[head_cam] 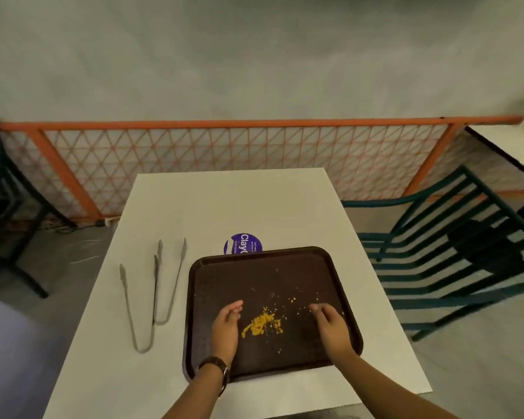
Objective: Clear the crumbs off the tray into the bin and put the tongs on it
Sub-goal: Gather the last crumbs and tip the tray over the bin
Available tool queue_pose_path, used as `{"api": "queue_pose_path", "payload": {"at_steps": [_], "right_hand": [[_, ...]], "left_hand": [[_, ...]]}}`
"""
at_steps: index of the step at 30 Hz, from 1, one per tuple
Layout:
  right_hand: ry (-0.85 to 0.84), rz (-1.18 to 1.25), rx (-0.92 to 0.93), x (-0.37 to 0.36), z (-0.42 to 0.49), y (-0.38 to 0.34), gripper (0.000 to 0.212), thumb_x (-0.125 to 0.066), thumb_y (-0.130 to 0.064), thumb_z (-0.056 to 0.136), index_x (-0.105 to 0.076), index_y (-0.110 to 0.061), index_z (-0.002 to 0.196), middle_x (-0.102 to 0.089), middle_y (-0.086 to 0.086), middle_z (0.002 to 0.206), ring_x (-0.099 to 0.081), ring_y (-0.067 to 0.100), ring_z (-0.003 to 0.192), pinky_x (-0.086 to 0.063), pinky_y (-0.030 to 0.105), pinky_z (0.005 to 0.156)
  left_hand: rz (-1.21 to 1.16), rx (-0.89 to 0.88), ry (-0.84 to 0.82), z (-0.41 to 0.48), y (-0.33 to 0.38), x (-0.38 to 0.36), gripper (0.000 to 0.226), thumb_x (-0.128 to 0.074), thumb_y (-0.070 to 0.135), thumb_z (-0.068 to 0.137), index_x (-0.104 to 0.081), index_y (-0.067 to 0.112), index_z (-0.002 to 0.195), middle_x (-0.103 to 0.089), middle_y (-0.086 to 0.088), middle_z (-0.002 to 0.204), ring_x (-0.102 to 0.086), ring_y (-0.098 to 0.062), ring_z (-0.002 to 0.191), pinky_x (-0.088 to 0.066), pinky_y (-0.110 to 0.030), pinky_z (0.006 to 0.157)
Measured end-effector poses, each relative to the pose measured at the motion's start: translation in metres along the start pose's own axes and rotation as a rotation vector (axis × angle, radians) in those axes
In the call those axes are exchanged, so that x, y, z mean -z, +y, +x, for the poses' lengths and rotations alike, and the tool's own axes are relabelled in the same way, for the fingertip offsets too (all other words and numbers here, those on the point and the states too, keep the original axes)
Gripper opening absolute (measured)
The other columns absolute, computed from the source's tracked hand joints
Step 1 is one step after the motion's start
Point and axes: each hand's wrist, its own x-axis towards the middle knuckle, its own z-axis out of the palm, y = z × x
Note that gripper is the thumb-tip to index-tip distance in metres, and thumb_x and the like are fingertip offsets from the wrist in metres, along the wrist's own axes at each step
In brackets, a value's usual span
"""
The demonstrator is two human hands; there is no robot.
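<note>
A dark brown tray lies on the white table. A heap of yellow crumbs sits near its middle, with smaller bits scattered to the right. My left hand rests edge-on upon the tray just left of the heap, fingers together and holding nothing. My right hand is on the tray to the right of the crumbs, fingers curled, nothing held. Two pairs of metal tongs lie on the table left of the tray. No bin is in view.
A round purple sticker shows behind the tray's far edge. A dark green slatted chair stands right of the table. An orange mesh fence runs behind. Another chair is at far left, another table at far right.
</note>
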Motion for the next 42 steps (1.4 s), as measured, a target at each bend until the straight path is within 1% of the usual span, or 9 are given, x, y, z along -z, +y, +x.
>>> {"api": "queue_pose_path", "payload": {"at_steps": [4,8,11,15,22,28,32,35,42], "right_hand": [[-0.07,-0.286,0.143,0.009,0.019,0.018,0.024,-0.053,-0.025,0.094,-0.059,-0.019,0.116,-0.059,-0.003,0.116,-0.054,0.013,0.11,-0.04,0.025,0.095],[-0.086,-0.413,0.138,0.008,0.032,0.032,0.038,-0.052,-0.029,0.094,-0.051,-0.019,0.13,-0.046,-0.001,0.14,-0.042,0.016,0.129,-0.032,0.03,0.109],[-0.046,-0.417,0.108,0.001,0.038,0.038,0.046,-0.05,-0.031,0.095,-0.042,-0.019,0.139,-0.032,0.0,0.151,-0.027,0.017,0.141,-0.022,0.032,0.114],[0.016,-0.422,0.075,-0.008,0.056,0.044,0.056,-0.045,-0.034,0.096,-0.026,-0.02,0.146,-0.017,-0.002,0.157,-0.009,0.017,0.146,-0.009,0.042,0.119],[0.029,-0.614,0.164,-0.032,0.075,0.057,0.067,-0.028,-0.053,0.095,-0.012,-0.017,0.149,-0.009,0.001,0.158,0.003,0.011,0.144,0.011,0.031,0.116],[-0.2,-0.618,0.386,-0.079,0.047,0.051,0.069,-0.015,-0.06,0.093,-0.01,-0.019,0.147,-0.008,-0.005,0.156,0.001,0.007,0.145,0.01,0.024,0.117],[-0.424,-0.479,0.412,-0.106,0.027,0.045,0.059,-0.029,-0.044,0.095,-0.006,-0.029,0.148,-0.008,-0.014,0.156,-0.002,0.01,0.146,0.001,0.019,0.117],[-0.566,-0.344,0.368,-0.111,0.022,0.04,0.054,-0.031,-0.042,0.098,-0.007,-0.036,0.147,-0.01,-0.023,0.154,-0.001,0.01,0.145,-0.008,0.017,0.114],[-0.159,-0.427,0.407,-0.068,0.069,0.039,0.055,-0.029,-0.042,0.097,-0.026,-0.019,0.147,-0.021,-0.007,0.154,-0.013,0.009,0.145,0.002,0.021,0.118]], "left_hand": [[-0.004,0.006,0.031,0.014,-0.01,0.004,0.025,-0.041,0.001,0.093,-0.061,0.007,0.106,-0.06,-0.012,0.116,-0.056,-0.023,0.104,-0.042,-0.025,0.085],[0.024,0.008,0.019,0.026,-0.015,0.008,0.026,-0.043,0.004,0.093,-0.062,0.021,0.094,-0.063,-0.007,0.108,-0.058,-0.023,0.107,-0.042,-0.031,0.094],[0.068,-0.016,0.021,0.025,-0.016,0.007,0.022,-0.043,0.015,0.095,-0.061,0.026,0.101,-0.061,0.003,0.112,-0.054,-0.014,0.108,-0.037,-0.026,0.092],[0.153,-0.044,0.01,0.024,-0.028,0.002,0.028,-0.041,0.018,0.096,-0.056,0.022,0.119,-0.052,0.002,0.128,-0.046,-0.011,0.117,-0.034,-0.024,0.096],[0.258,-0.15,0.065,0.034,-0.038,0.004,0.03,-0.042,0.013,0.095,-0.056,0.021,0.121,-0.05,0.004,0.131,-0.043,-0.01,0.123,-0.031,-0.026,0.105],[0.2,-0.105,0.022,0.037,-0.047,0.014,0.032,-0.04,0.015,0.095,-0.052,0.03,0.12,-0.048,0.009,0.129,-0.042,-0.002,0.119,-0.029,-0.025,0.104],[0.188,-0.097,-0.01,0.037,-0.048,0.013,0.033,-0.039,0.013,0.096,-0.051,0.031,0.121,-0.047,0.011,0.13,-0.04,0.007,0.118,-0.029,-0.023,0.104],[0.166,-0.089,0.003,0.039,-0.049,0.015,0.034,-0.039,0.013,0.096,-0.052,0.035,0.119,-0.049,0.009,0.131,-0.042,0.0,0.121,-0.03,-0.024,0.104],[0.094,-0.019,-0.013,0.04,-0.04,0.019,0.032,-0.038,0.017,0.096,-0.054,0.024,0.123,-0.05,0.005,0.131,-0.045,-0.012,0.122,-0.035,-0.037,0.108]]}}
